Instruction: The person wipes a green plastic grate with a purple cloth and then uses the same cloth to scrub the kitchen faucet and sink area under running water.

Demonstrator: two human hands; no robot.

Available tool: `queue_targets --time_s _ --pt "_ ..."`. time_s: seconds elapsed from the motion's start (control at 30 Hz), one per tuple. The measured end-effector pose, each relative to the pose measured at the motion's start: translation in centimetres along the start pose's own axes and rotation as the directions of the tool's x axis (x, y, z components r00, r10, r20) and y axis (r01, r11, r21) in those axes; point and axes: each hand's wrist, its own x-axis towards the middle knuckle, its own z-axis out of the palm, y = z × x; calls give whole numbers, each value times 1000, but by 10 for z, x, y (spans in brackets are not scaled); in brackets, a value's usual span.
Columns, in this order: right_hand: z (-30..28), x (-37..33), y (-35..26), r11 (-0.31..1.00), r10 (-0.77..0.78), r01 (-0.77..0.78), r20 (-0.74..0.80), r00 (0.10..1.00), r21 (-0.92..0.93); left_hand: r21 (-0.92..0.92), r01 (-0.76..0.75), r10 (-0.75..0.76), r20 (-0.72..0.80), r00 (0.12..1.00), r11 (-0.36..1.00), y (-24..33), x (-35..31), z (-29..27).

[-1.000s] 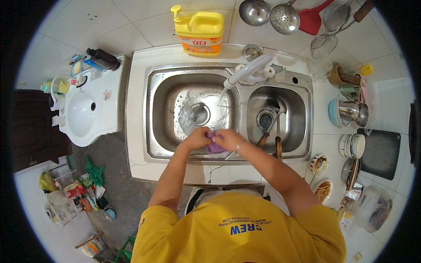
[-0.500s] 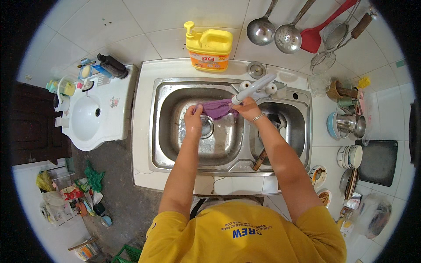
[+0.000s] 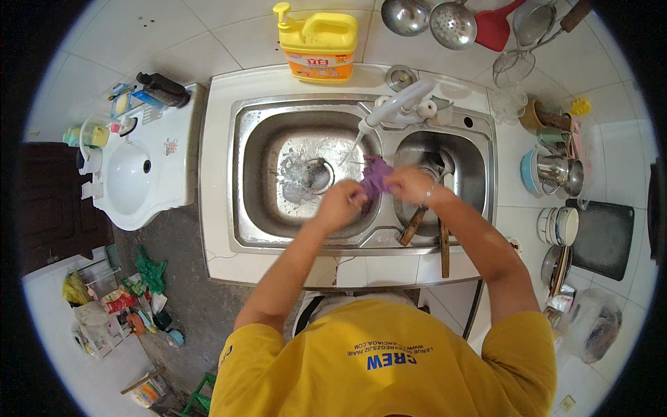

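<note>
A bunched purple cloth (image 3: 376, 175) is stretched between my two hands, above the ridge dividing the steel sink (image 3: 240, 208). My left hand (image 3: 342, 203) pinches its near left end, over the larger basin. On its right end my right hand (image 3: 410, 185), with a bracelet at the wrist, is closed at the edge of the smaller basin. The white faucet (image 3: 399, 103) points into the larger basin, and a thin stream of water falls from its spout. Suds and water lie around the drain (image 3: 320, 175).
Two wooden handles (image 3: 413, 228) stick out of the smaller basin, close to my right forearm. A yellow pump jug (image 3: 318, 52) stands behind the sink. Ladles and strainers (image 3: 453, 26) hang at the back right; pots and bowls (image 3: 556, 227) line the right counter. A white washbasin (image 3: 132, 182) is at left.
Both hands have moved nearer to me, the left also rightward, and the cloth has gone from spread out to bunched. A second wooden handle now shows. The view has shifted slightly.
</note>
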Motion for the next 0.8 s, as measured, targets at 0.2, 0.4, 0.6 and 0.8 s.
queue_targets --time_s 0.2,0.4,0.6,0.8 --pt "53 -45 -23 991 -60 84 220 974 -100 -47 1 11 265 964 999 3 -41 45" --pt "62 -44 -54 986 -155 163 146 977 -40 113 115 -153 433 889 987 -30 -67 5" --pt "91 -9 -123 982 -128 163 289 949 -100 522 93 -323 368 872 848 -18 -90 -66" --pt "123 32 -183 987 -159 158 147 976 19 657 198 -291 34 956 727 -36 -142 -76"
